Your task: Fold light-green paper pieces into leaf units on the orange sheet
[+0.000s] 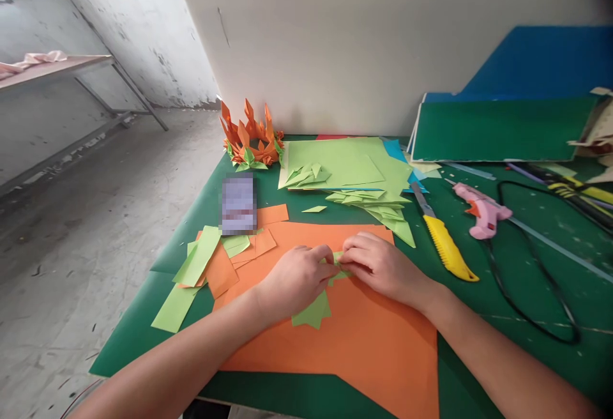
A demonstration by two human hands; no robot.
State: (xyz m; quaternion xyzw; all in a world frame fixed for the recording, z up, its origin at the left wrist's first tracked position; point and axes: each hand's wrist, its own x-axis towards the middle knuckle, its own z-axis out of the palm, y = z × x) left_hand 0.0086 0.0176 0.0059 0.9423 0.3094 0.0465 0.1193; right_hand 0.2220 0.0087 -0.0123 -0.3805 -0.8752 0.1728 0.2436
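Note:
My left hand (299, 278) and my right hand (380, 262) meet over a large orange paper sheet (373, 349). Fingers of both are closed on a small piece of light green paper (339, 264), most of it hidden by the fingertips. Under and beside my left hand lie more green paper pieces (311, 313), flat on the orange sheet. Just beyond the hands is a fanned pile of folded green paper pieces (371, 202). One small green diamond-shaped piece (315, 209) lies apart from it.
An orange folded-paper crown (251, 138) stands at the table's back left. Green sheets (335, 157) lie right of it. Paper strips (196, 259) lie left. On the right are a yellow-handled cutter (445, 246), a pink glue gun (481, 208) with its black cord (550, 339), and a green box (502, 128).

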